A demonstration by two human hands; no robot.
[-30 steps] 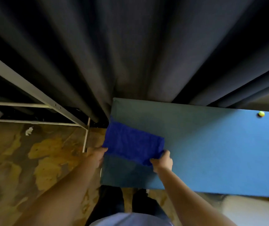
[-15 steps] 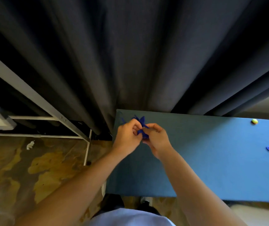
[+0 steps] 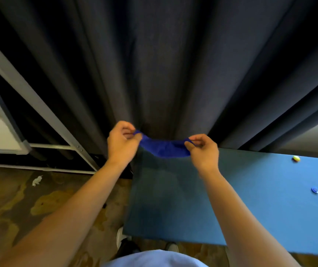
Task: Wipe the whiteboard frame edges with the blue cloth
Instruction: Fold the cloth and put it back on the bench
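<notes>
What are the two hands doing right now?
Left hand: pinching one end of the blue cloth.
Right hand: pinching the other end.

Curtain (image 3: pixel 173 64) just behind blue table (image 3: pixel 250 199)

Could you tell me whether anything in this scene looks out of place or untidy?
A crumpled white scrap lies on the blotchy, stained floor, left of the blue table; it looks like litter. Nothing else stands out.
</notes>
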